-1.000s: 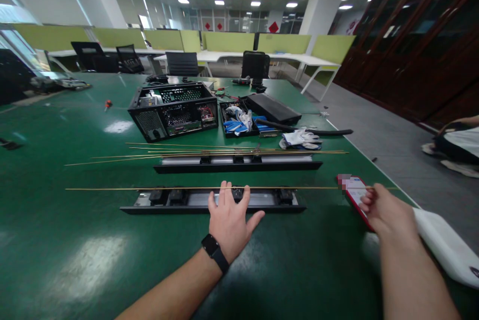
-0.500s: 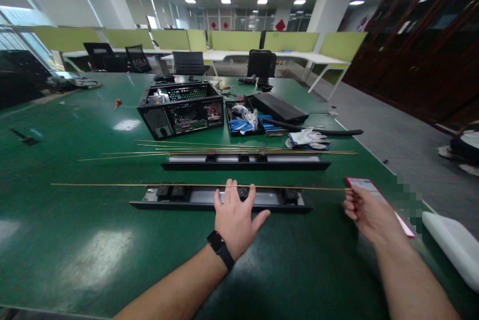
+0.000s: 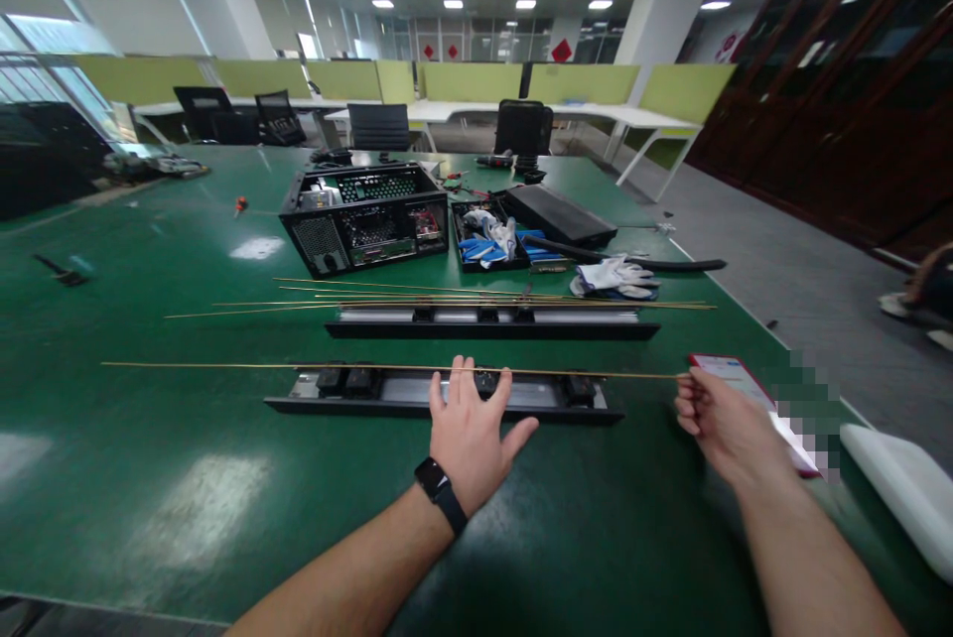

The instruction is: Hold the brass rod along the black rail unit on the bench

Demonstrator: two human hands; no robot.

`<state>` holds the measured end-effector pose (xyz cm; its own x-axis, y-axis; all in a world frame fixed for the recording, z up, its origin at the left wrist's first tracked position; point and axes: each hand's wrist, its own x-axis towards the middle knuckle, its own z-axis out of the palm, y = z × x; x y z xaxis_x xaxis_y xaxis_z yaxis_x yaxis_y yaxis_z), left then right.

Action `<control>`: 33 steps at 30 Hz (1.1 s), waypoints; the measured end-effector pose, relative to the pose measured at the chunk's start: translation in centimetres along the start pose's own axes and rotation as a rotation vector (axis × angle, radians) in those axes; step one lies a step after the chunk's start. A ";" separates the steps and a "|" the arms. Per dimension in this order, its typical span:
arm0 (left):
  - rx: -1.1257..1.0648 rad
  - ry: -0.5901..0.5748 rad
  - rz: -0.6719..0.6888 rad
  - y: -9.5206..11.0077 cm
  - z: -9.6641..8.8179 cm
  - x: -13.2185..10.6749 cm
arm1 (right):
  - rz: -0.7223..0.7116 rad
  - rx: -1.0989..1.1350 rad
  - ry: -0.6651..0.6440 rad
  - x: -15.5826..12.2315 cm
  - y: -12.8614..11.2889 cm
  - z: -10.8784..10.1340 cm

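Note:
My left hand (image 3: 471,429) lies flat with fingers spread on the middle of the near black rail (image 3: 349,401), which carries several black blocks. A long thin brass rod (image 3: 260,367) runs across the top of that rail, under my left fingertips. My right hand (image 3: 719,424) pinches the rod's right end with curled fingers. A second black rail (image 3: 581,327) lies farther back, with a bundle of brass rods (image 3: 313,300) along its far side.
A red phone (image 3: 734,377) lies by my right hand, a white pad (image 3: 904,493) at the table's right edge. Farther back stand an open computer case (image 3: 364,215), a tray with gloves (image 3: 487,240), a black flat box (image 3: 558,212) and white gloves (image 3: 614,275). Someone crouches at far right (image 3: 927,290).
The brass rod has slid leftward along the near rail, my right hand following its end. My left hand stays pressed on the rail.

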<state>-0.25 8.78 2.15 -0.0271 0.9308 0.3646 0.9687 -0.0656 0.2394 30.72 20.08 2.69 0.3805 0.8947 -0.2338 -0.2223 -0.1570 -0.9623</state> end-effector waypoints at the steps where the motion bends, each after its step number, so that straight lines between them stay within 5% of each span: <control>1: -0.009 0.000 0.001 0.0 0.0 0.0 | -0.004 -0.001 0.000 0.0 0.1 0.0; 12: 0.001 -0.076 0.013 -1.2 -2.5 -2.3 | -0.030 0.017 -0.020 0.2 0.2 0.1; 21: 0.068 0.059 -0.090 -4.9 -5.5 -5.9 | -0.034 0.039 -0.017 0.5 0.6 0.0; 26: 0.137 0.103 -0.203 -7.2 -5.4 -5.8 | -0.035 0.033 -0.019 0.7 0.8 -0.1; 33: 0.127 0.165 -0.189 -8.7 -4.7 -5.5 | -0.035 0.030 -0.022 0.3 0.5 0.0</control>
<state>-9.70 2.53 2.28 -0.2401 0.8505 0.4680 0.9654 0.1589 0.2066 30.74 20.32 2.15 0.3684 0.9086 -0.1967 -0.2364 -0.1131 -0.9651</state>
